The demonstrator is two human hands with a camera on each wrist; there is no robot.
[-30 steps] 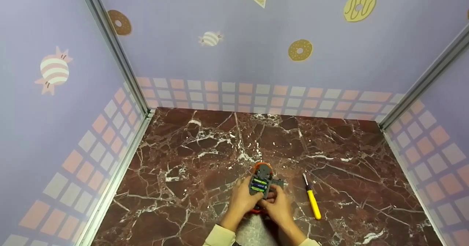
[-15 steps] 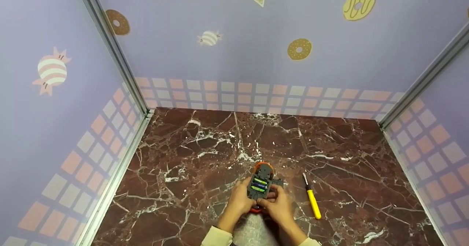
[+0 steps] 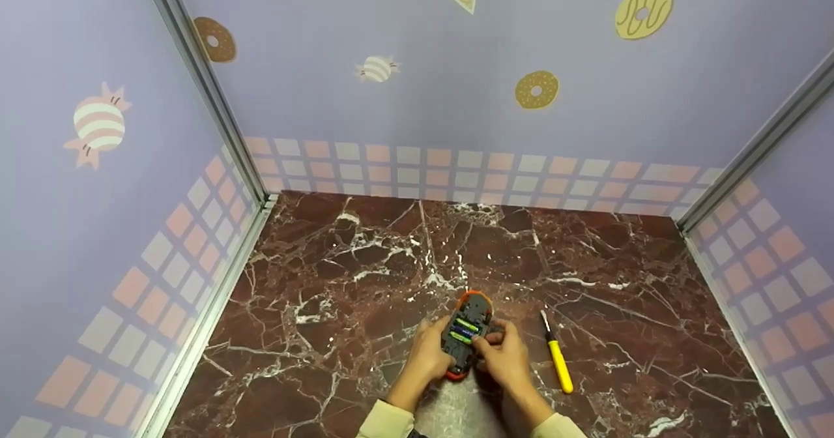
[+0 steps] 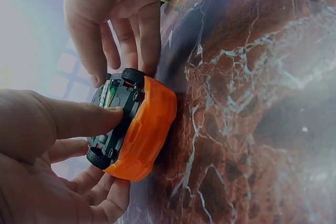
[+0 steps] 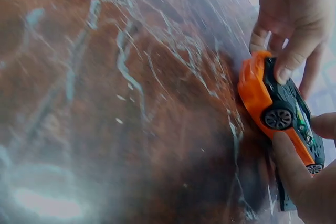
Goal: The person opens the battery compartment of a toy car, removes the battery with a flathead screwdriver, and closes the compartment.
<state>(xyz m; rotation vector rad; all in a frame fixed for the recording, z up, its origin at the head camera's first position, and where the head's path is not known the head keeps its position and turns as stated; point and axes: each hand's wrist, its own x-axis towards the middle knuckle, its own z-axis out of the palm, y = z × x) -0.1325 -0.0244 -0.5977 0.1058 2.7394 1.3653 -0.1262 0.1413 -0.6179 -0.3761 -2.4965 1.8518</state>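
- Toy car (image 3: 479,307): orange body, black underside; held upside down between the two hands, low over the front part of the worktop (image 3: 339,373); contact with the worktop cannot be told.
- Batteries (image 3: 464,331): green and dark blue; seated side by side in the exposed compartment of the underside, crosswise to the car's length.
- Left hand (image 3: 428,353): clamped on the car's left side; thumb laid on the underside, other fingers around the orange body.
- Right hand (image 3: 507,358): gripping the car's right side; thumb at the edge of the battery compartment, index finger against the flank just beside a spoked wheel (image 5: 277,118).
- Dark flat piece (image 5: 286,199): partly hidden behind the right hand, near the car; its exact form cannot be told.
- Screwdriver (image 3: 559,362): yellow handle, black collar, metal shank; lying on the worktop to the right of the right hand, apart from it; tip directed away from the person.
- Surround: brown-red marbled worktop; lilac wall panels (image 3: 423,112) printed with sweets and doughnuts; cream sleeves (image 3: 386,420) at both wrists.
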